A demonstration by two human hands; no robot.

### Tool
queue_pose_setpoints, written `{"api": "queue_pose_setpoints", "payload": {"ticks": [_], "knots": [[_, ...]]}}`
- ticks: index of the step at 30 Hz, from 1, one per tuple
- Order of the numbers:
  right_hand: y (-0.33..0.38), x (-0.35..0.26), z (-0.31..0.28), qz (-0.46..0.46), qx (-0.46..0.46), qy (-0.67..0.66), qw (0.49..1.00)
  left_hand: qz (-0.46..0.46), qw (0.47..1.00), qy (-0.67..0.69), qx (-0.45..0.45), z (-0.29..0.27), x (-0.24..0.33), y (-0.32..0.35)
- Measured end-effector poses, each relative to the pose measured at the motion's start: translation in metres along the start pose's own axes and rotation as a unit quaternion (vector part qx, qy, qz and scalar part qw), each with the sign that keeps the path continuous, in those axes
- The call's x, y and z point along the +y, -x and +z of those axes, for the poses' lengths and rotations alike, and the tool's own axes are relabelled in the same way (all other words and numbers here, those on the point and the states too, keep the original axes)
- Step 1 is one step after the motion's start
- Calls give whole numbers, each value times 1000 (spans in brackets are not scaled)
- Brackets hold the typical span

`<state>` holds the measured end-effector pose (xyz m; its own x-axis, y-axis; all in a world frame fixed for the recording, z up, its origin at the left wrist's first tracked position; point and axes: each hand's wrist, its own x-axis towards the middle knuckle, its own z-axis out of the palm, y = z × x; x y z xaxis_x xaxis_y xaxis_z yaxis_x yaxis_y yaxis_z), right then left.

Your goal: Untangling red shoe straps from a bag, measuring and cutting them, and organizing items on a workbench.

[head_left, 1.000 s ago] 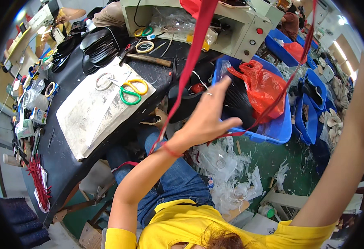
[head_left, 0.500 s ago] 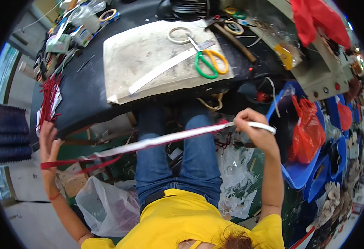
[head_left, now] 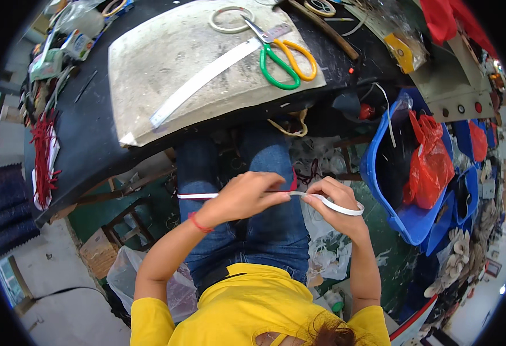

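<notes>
Over my lap, my left hand [head_left: 251, 196] pinches a narrow white strip [head_left: 197, 196] that sticks out past its left side. A bit of dark red strip [head_left: 294, 180] shows just beyond the left fingertips; how the two strips join is hidden. Close by, my right hand [head_left: 339, 207] is closed on a narrow white tape [head_left: 351, 211], whose curved end loops out under the fingers. A short thin length of it spans the small gap between both hands' fingertips.
Scissors [head_left: 280, 66] with green and yellow handles and a steel ruler [head_left: 207, 81] lie on a pale board [head_left: 143, 86]. A hammer [head_left: 322, 26] is beside it. Red strips [head_left: 44, 155] hang at the table's left edge. A blue bin [head_left: 374, 173] with a red bag [head_left: 429, 164] stands right.
My left hand has come from the far left to the middle, close to my right hand. The long stretched white and red strip is no longer spread between them. My right hand moved slightly nearer and left.
</notes>
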<state>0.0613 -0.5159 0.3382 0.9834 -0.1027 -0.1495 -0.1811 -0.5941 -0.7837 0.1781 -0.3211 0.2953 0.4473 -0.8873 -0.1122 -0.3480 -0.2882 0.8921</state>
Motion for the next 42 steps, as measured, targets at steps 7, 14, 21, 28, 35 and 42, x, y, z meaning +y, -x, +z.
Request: {"api": "queue_pose_setpoints", "payload": {"ticks": [7,14,21,28,35,42], "knots": [[48,26,-16,28,-112,48,992,15,931,-1,-364,71,20,-35],[34,25,36,-17,143,189,971,-278,824,467,-163,66,-27,-44],[42,31,71,-13,163,172,971,-328,858,297,-261,73,-31,-58],[42,20,63,-38,132,149,979,-286,898,94,-320,88,-28,-77],[67,-17,29,-51,159,173,971,-332,758,429,-363,85,29,-67],[29,24,48,0,124,119,985,-415,840,326,-126,54,-25,-49]]}}
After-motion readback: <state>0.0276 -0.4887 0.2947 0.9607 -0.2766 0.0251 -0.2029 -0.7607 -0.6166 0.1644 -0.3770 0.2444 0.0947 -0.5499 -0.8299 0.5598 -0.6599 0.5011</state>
